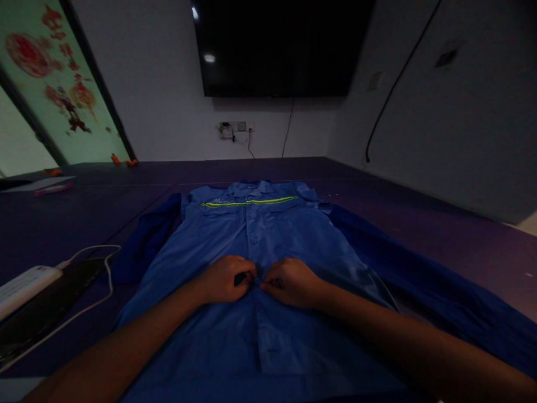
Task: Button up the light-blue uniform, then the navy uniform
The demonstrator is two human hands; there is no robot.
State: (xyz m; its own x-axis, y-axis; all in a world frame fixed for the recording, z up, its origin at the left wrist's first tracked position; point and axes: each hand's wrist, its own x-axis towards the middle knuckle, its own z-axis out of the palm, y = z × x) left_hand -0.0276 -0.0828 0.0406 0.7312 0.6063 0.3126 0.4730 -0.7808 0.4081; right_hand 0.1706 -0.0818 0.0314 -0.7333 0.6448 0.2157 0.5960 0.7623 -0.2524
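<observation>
A blue work jacket [293,235] lies front up before me, its collar away from me and its dark blue sleeves spread to both sides. Yellow-green stripes cross its chest. My left hand [230,278] is closed in a pinch on the front placket, at the jacket's middle. Just to the right, my right hand [291,282] pinches the same placket, its fingertips close to the left ones. Whatever small part of the placket sits between the fingertips is mostly hidden. Below the hands, the lower front hangs apart along the placket, where a buttonhole shows.
A white power strip [29,285] with a white cable [109,274] lies at the left on a dark flat item. Farther left is a pink object [53,189]. A large black screen [285,47] hangs on the far wall, above sockets [237,127] with cords.
</observation>
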